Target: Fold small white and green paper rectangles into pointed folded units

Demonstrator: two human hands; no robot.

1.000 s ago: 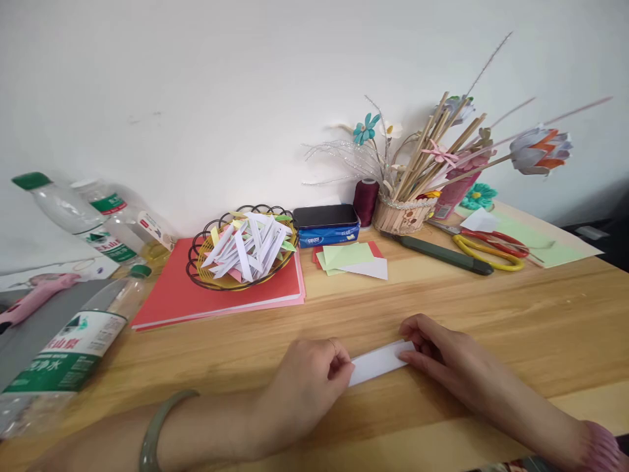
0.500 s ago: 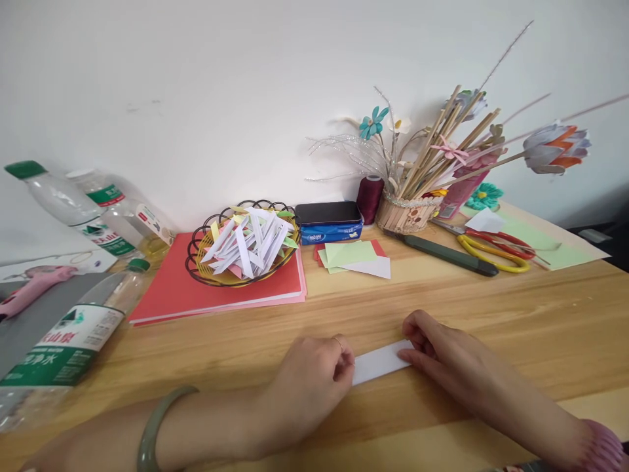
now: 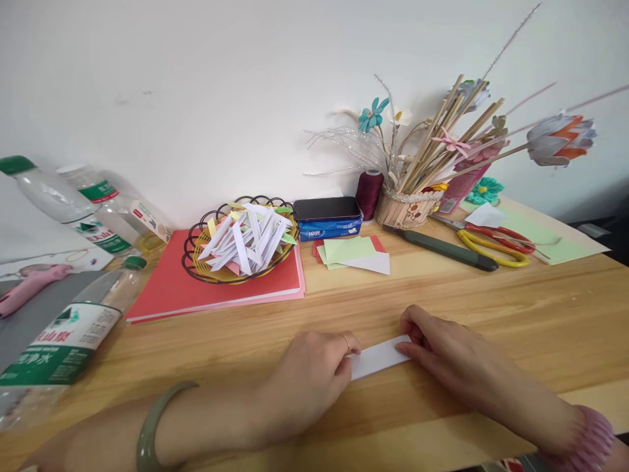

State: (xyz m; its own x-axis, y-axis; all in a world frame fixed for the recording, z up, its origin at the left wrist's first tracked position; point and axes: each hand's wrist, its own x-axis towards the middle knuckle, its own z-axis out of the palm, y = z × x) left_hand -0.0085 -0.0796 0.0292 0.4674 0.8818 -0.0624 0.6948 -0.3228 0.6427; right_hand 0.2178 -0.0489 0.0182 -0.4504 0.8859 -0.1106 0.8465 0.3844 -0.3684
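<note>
Though narrow, paper strip (image 3: 379, 358) — between left grip (image 3: 314, 370) and right grip (image 3: 439, 344).

The head view looks down (and forward) across the tabletop (image 3: 491, 301).

A wood-grain tabletop (image 3: 221, 334) is set against a plain white wall (image 3: 236, 98), marked by faint grey smudges (image 3: 148, 93). Towards the lower right the wall is dimmed, and a dark area (image 3: 616, 226) is seen beyond the tabletop.

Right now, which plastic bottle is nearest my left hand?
The front green-capped water bottle, lowest in view. The other bottles are behind it, nearer the wall and farther from your left hand.
</note>
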